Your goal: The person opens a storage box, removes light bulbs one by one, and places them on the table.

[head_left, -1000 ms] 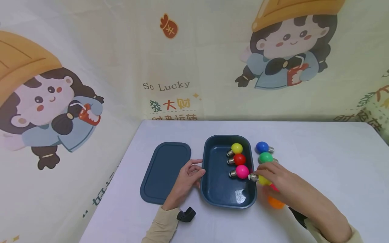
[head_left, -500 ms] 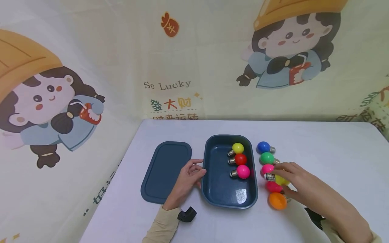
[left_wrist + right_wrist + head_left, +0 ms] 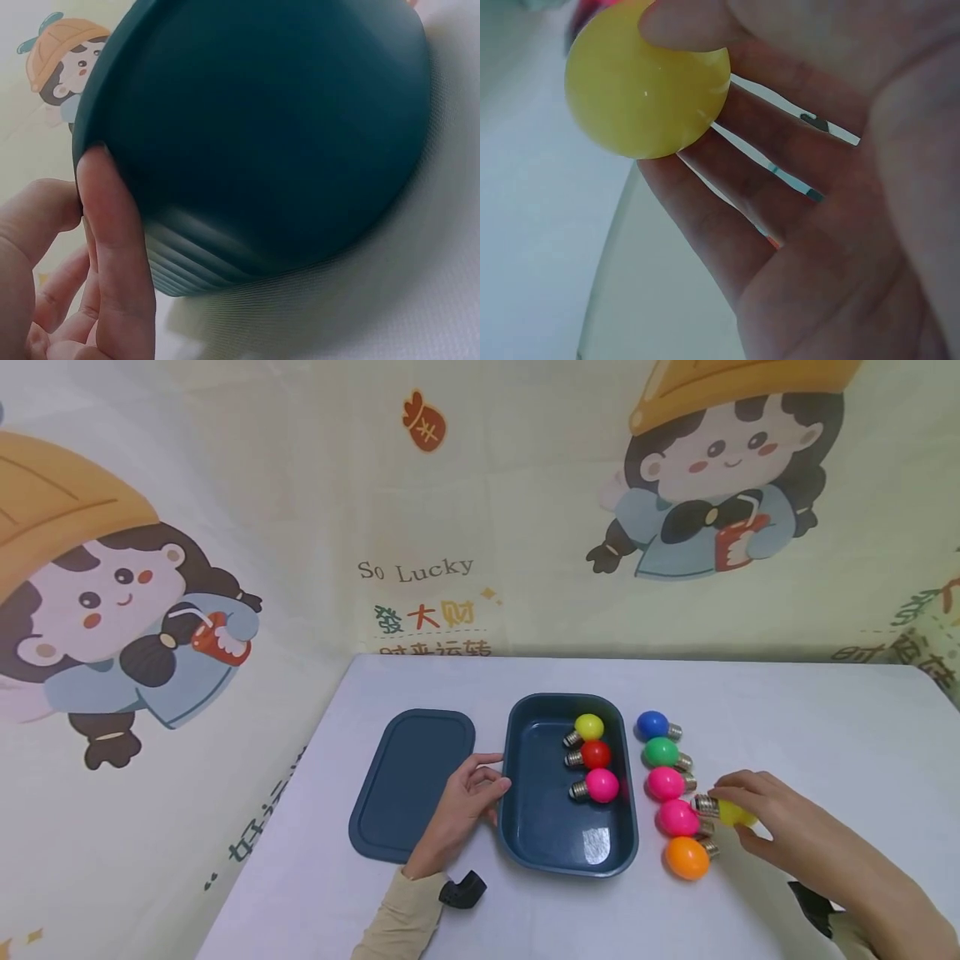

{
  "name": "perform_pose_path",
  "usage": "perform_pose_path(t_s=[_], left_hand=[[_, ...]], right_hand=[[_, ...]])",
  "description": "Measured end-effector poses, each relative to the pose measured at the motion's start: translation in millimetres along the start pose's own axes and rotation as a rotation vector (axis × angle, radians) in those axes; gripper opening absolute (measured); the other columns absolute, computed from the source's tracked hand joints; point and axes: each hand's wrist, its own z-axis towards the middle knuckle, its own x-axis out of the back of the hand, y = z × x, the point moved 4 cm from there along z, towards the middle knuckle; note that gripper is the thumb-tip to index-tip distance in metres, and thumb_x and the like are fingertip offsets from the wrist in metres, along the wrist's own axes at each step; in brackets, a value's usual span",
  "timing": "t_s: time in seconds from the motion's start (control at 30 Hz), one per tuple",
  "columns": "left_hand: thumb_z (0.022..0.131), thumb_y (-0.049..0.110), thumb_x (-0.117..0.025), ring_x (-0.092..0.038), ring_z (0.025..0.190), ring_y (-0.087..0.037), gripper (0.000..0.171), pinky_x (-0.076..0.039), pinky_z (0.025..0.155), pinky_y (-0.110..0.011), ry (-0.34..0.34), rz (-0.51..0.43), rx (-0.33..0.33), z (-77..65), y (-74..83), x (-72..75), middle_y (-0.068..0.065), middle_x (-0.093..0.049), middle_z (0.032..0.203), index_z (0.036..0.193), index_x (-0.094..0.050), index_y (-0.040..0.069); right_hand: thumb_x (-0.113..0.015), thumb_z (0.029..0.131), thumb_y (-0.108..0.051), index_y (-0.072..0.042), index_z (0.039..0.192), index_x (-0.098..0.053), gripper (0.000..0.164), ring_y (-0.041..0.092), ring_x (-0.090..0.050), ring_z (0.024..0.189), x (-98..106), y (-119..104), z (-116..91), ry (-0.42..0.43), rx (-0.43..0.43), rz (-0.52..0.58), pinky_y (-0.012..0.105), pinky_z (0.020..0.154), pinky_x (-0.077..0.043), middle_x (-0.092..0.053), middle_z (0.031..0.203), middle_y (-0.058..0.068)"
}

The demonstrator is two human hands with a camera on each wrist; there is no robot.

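Note:
My right hand (image 3: 780,818) holds a yellow light bulb (image 3: 645,82) between thumb and fingers, its metal screw base pointing left in the head view. It is just right of a column of loose bulbs: blue (image 3: 652,725), green (image 3: 661,752), two pink ones, the nearer a pink bulb (image 3: 678,817), and orange (image 3: 687,858). My left hand (image 3: 467,797) grips the left edge of a dark blue box (image 3: 517,852), thumb against its wall in the left wrist view. Inside the box lie a yellow bulb (image 3: 588,727), a red bulb (image 3: 596,754) and a pink bulb (image 3: 602,785).
A flat dark blue lid (image 3: 408,785) lies left of the box, close to my left forearm. Everything rests on a white table (image 3: 555,918). A printed cloth (image 3: 525,510) with cartoon figures hangs behind the table.
My right hand has moved right with the yellow bulb, from the box's right rim across the column to its right side, uncovering the pink and orange bulbs. My left hand stays at the box.

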Motion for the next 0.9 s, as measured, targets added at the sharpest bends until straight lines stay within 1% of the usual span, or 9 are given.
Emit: perform_pose_path(t_s=[0.23, 0.4, 0.67, 0.9], left_hand=[[0.092, 0.025, -0.073, -0.056, 0.068, -0.012, 0.049, -0.053, 0.057, -0.025, -0.003, 0.003, -0.007, 0.8, 1.0, -0.7, -0.009, -0.062, 0.099, 0.135, -0.053, 0.015], [0.092, 0.024, -0.072, -0.056, 0.067, -0.012, 0.051, -0.053, 0.057, -0.025, -0.008, 0.004, -0.017, 1.1, 1.3, -0.8, -0.01, -0.063, 0.099, 0.137, -0.052, 0.012], [0.093, 0.023, -0.072, -0.057, 0.069, -0.013, 0.049, -0.053, 0.058, -0.026, -0.008, -0.015, 0.0, 1.1, 2.5, -1.5, -0.015, -0.062, 0.101, 0.136, -0.052, 0.014], [0.093, 0.023, -0.071, -0.057, 0.069, -0.013, 0.049, -0.053, 0.058, -0.026, -0.007, -0.009, 0.005, 0.8, 3.1, -1.3, -0.016, -0.061, 0.101, 0.137, -0.052, 0.014]], right_hand=[[-0.088, 0.067, -0.003, -0.01, 0.108, -0.071, 0.045, 0.033, -0.06, 0.103, -3, 16, -6, 0.016, -0.014, -0.022, 0.043, 0.076, -0.059, -0.062, 0.113, 0.012], [-0.088, 0.067, -0.003, -0.009, 0.108, -0.071, 0.045, 0.034, -0.059, 0.102, -4, 24, -8, -0.013, -0.05, -0.038, 0.045, 0.076, -0.058, -0.062, 0.113, 0.013], [-0.087, 0.068, -0.002, -0.009, 0.109, -0.071, 0.044, 0.039, -0.058, 0.102, -5, 35, -7, -0.06, -0.107, -0.042, 0.049, 0.076, -0.058, -0.061, 0.113, 0.018], [-0.088, 0.066, 0.0, -0.009, 0.107, -0.07, 0.045, 0.04, -0.058, 0.101, -10, 44, -6, -0.063, -0.104, -0.041, 0.051, 0.077, -0.058, -0.061, 0.112, 0.019]])
